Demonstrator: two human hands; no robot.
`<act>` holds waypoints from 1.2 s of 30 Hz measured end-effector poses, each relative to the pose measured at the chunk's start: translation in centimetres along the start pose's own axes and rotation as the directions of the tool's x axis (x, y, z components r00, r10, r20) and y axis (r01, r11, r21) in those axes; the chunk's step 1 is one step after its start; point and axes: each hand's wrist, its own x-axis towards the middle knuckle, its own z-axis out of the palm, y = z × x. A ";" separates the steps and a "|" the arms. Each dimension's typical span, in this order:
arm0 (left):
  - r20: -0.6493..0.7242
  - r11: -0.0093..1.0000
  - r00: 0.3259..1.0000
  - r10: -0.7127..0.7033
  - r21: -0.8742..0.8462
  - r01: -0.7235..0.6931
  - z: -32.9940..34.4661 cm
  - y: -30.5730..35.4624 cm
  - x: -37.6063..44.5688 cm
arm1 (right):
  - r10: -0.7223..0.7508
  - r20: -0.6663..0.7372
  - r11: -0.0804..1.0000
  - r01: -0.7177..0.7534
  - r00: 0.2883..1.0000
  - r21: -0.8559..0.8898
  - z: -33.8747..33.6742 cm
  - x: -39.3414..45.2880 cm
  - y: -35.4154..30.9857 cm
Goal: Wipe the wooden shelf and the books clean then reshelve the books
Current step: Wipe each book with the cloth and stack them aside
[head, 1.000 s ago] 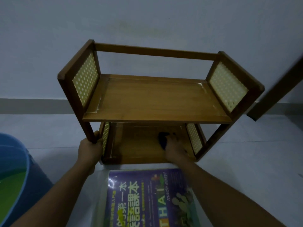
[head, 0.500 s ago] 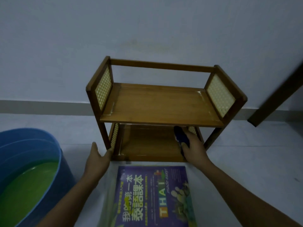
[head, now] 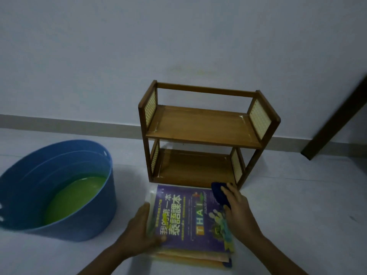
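1. While my left fingers [head: 144,213] grip the book [head: 184,215] by its left edge, my right fingers [head: 231,192] hold the cloth [head: 219,193] on its far right corner.
2. The cover to wipe runs near and left from the cloth.

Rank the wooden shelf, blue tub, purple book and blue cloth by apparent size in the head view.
Largest: wooden shelf and blue tub, similar, and the tub is cropped and nearer, so unranked.
Then purple book.
Smallest: blue cloth.

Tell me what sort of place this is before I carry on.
Probably a plain room in a home: a small wooden shelf stands on the pale floor near a bare wall with a skirting board, with a blue tub of green liquid and books by it.
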 end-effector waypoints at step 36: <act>0.080 0.979 0.996 0.027 0.199 -0.043 3.2 -5.0 2.4 | -0.189 0.266 0.938 0.254 0.945 -0.236 8.8 5.9 -6.3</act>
